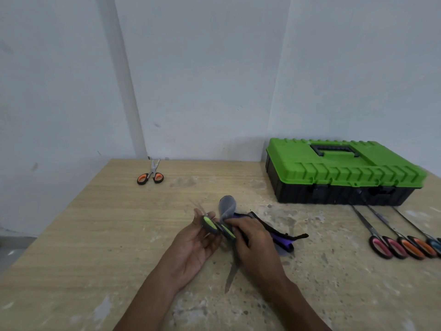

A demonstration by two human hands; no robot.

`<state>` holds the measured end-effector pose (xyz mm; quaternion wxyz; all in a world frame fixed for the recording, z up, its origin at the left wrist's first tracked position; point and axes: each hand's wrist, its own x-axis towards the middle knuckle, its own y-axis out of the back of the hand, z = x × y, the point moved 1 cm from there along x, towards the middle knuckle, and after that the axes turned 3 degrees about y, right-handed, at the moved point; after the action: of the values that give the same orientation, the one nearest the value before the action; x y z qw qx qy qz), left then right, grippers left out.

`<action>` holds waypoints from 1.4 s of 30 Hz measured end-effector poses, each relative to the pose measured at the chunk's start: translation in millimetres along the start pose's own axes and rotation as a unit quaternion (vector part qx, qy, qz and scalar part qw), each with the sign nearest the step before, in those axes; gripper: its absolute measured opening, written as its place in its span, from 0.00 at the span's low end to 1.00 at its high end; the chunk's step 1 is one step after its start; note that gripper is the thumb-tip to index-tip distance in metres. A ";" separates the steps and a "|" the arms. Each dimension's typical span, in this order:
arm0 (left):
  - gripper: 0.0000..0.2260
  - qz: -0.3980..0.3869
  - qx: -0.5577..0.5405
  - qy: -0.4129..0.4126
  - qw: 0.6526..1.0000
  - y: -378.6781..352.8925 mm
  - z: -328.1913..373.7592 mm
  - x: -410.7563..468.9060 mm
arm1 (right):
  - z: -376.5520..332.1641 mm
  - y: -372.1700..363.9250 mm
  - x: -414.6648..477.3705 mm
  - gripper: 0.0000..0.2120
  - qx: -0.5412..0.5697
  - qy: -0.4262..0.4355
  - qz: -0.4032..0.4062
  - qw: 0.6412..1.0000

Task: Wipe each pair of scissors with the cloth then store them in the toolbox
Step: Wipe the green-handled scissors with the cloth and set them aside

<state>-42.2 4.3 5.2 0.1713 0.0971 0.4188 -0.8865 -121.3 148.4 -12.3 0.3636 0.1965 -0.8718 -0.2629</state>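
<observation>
Wooden table (95,235) under me. My left hand (193,242) pinches one loop of the green-handled scissors (208,223); my right hand (256,242) curls over the other loop and the purple cloth (282,242). The scissors point back at me. Toolbox (343,173) sits shut, nearer my right hand.

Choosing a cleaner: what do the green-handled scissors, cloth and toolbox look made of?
Green-handled scissors: dull grey blade, likely steel; black handles with green inserts, probably plastic. Cloth: soft purple-and-grey fabric; it crumples. Toolbox: moulded plastic, by its ribbed green lid, black base.
</observation>
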 end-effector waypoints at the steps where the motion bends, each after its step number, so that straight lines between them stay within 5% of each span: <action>1: 0.17 0.002 0.010 -0.011 1.000 0.1 -0.6 0.8 | -0.1 0.0 0.0 0.14 0.001 -0.003 0.001 1.000; 5: 0.09 0.001 0.041 -0.063 0.997 -2.7 -2.7 -0.9 | -0.1 0.4 0.1 0.14 0.010 -0.006 0.002 1.000; 10: 0.15 0.064 0.162 -0.125 0.977 0.9 -2.3 -3.1 | 0.7 -1.7 0.1 0.14 0.008 -0.004 0.002 1.000; 16: 0.10 0.038 0.132 -0.057 0.989 4.8 -3.9 -0.4 | -0.2 1.8 0.2 0.13 0.028 0.001 -0.003 1.000; 22: 0.08 0.044 0.151 -0.086 0.984 1.9 -1.9 -2.9 | 1.1 2.2 0.9 0.10 0.039 -0.010 0.013 0.999; 31: 0.10 0.024 0.202 -0.108 0.973 0.1 -5.6 -5.0 | -4.0 9.6 1.4 0.12 0.070 -0.034 0.083 0.994; 42: 0.06 0.050 0.375 -0.135 0.916 3.1 -12.5 -2.9 | 8.1 31.7 6.8 0.14 0.116 -0.094 0.246 0.958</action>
<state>-37.9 12.8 -4.0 0.2212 0.0547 0.0230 -0.9734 -136.6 172.2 5.5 0.3084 -0.0086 -0.9478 -0.0800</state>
